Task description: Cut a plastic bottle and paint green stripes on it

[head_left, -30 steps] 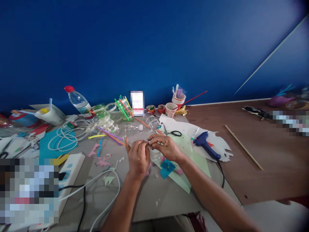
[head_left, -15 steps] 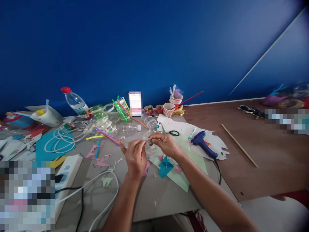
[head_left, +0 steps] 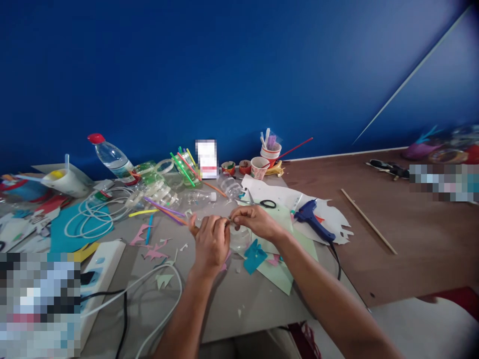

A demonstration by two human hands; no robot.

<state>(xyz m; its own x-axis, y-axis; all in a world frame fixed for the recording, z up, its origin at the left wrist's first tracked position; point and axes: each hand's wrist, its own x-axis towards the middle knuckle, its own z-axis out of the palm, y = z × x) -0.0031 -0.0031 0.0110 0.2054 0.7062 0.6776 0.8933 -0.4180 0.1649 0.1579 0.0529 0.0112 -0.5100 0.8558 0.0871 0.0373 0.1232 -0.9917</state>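
Seven o'clock from the scissors (head_left: 261,202), the clear plastic piece (head_left: 240,240) was pinched by the right hand (head_left: 258,222), just drawn nearer the curled left hand (head_left: 211,242), its hold hidden, seemingly for finer work.

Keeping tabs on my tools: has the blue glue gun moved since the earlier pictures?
No. The blue glue gun keeps its place on the white paper, left of the wooden stick; all three appear farther left because the camera moved.

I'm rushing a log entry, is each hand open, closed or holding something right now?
Left hand: closed, fingers curled; anything held is hidden.
Right hand: closed in a pinch near clear plastic; whether it grips it can't be told.
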